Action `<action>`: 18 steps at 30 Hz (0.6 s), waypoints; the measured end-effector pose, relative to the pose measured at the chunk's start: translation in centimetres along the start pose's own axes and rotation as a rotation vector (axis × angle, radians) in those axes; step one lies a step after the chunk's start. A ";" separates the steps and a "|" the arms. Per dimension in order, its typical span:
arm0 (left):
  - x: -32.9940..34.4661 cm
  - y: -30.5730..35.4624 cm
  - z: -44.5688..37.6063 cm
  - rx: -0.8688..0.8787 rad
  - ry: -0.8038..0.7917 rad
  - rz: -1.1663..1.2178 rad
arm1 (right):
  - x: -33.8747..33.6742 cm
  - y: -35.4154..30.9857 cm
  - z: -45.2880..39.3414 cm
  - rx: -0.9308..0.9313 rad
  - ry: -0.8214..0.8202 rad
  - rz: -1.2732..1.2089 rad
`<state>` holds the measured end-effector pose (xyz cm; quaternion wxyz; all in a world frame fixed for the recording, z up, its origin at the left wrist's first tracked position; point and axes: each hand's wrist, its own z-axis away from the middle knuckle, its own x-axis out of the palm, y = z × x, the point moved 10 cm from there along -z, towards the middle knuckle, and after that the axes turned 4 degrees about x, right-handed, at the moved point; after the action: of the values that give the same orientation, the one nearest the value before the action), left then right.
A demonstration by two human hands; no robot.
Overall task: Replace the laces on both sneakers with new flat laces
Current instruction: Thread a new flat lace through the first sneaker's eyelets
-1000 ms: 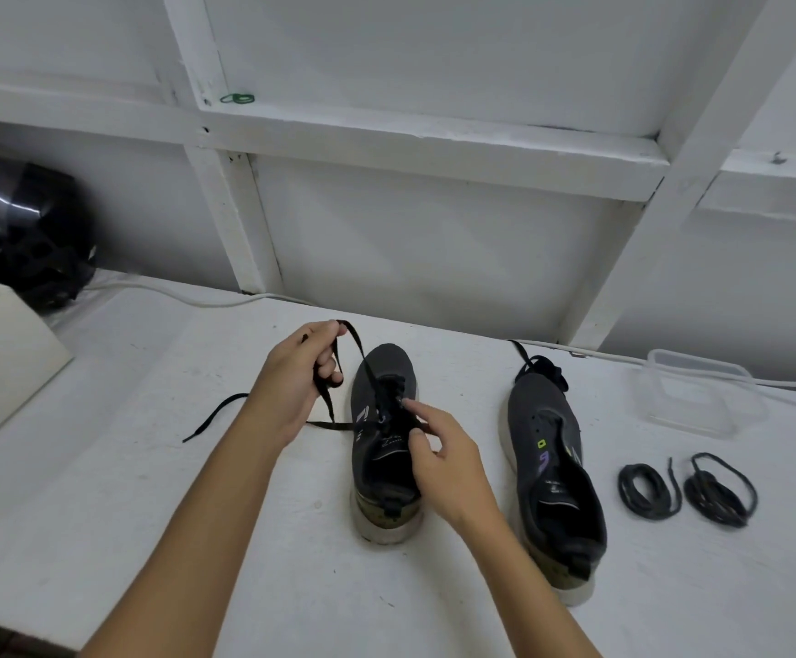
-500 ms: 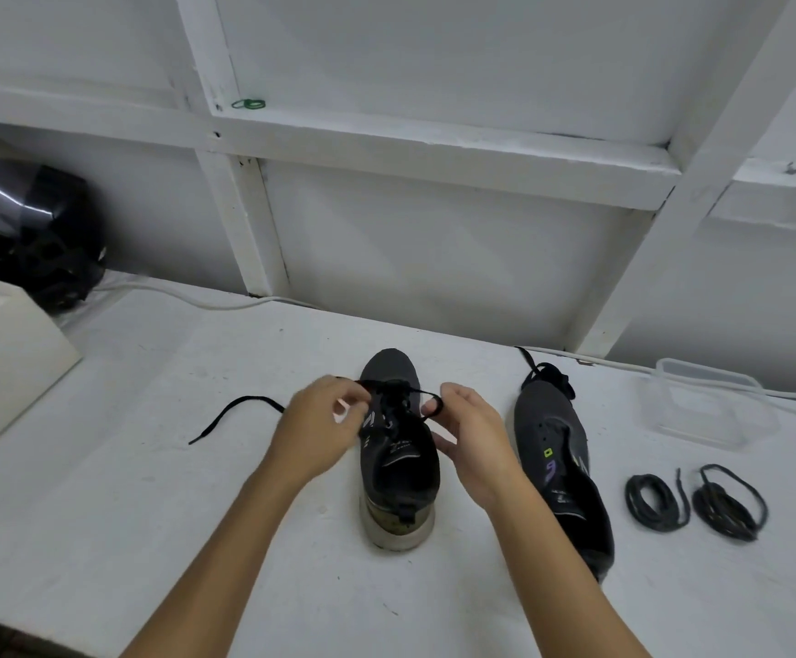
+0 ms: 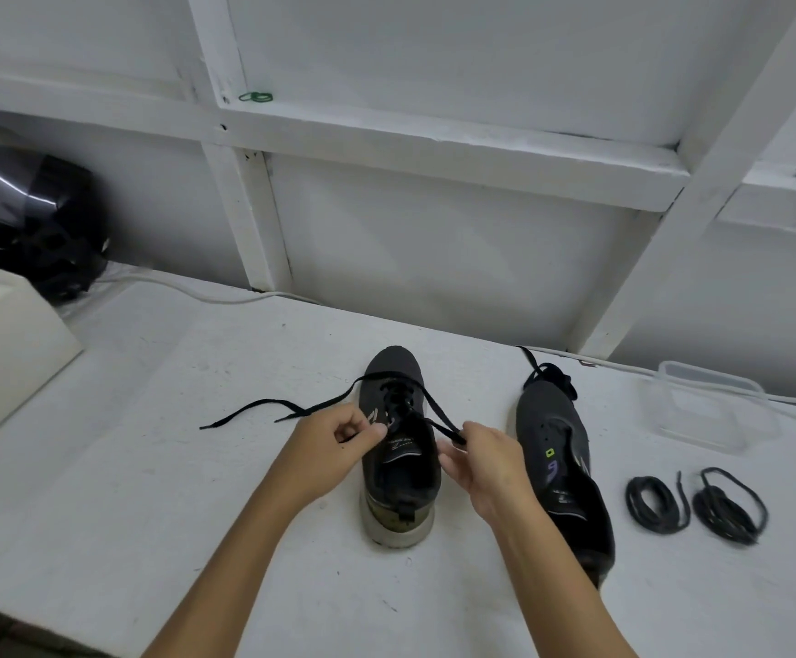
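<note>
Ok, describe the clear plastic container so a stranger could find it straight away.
Start at the white table and go to its far right, near the wall. The clear rectangular plastic container sits there, beyond the two coiled black laces and to the right of the dark grey sneaker lying on its side. It is the only see-through thing there; its neighbours are dark.

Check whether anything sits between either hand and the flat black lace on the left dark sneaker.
Nothing visible does. The left hand and right hand each already pinch the flat black lace above the left dark grey sneaker.
</note>
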<state>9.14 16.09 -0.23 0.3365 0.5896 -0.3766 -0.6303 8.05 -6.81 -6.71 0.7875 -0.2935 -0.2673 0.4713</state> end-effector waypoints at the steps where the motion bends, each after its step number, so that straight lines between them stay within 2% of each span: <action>1: 0.1 -0.7 -0.1 -0.039 -0.008 0.010 | -0.3 -0.1 0.0 -0.027 0.020 0.017; 3: 0.4 -1.6 -0.1 -0.090 -0.040 0.024 | -0.7 -0.9 0.1 -0.122 0.047 -0.027; 6: 0.8 -2.1 -0.2 -0.118 -0.066 0.007 | -1.6 -1.8 0.5 -0.195 0.108 -0.231; 7: 0.9 -2.1 -0.4 -0.123 -0.064 -0.001 | -2.0 -2.1 0.5 -0.211 0.145 -0.211; 9: 0.9 -2.4 -0.7 -0.147 -0.045 -0.007 | -2.3 -2.3 0.3 -0.219 0.188 -0.014; 12: 0.4 -2.3 -1.5 -0.150 0.027 -0.035 | -1.3 -1.8 -0.4 -0.181 0.137 0.408; 14: 0.1 -2.0 -2.3 -0.141 0.057 -0.063 | -0.2 -1.8 -0.8 -0.218 0.093 0.737; 16: 0.1 -1.8 -3.3 -0.125 0.057 -0.095 | 0.4 -2.2 -1.0 -0.273 0.139 1.074; 18: 0.3 -1.5 -4.0 -0.103 0.056 -0.124 | 0.8 -2.7 -0.8 -0.331 0.179 1.290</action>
<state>13.18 16.29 -1.78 0.3371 0.6110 -0.2968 -0.6519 10.52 -7.27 -5.23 0.3119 -0.5493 -0.0406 0.7741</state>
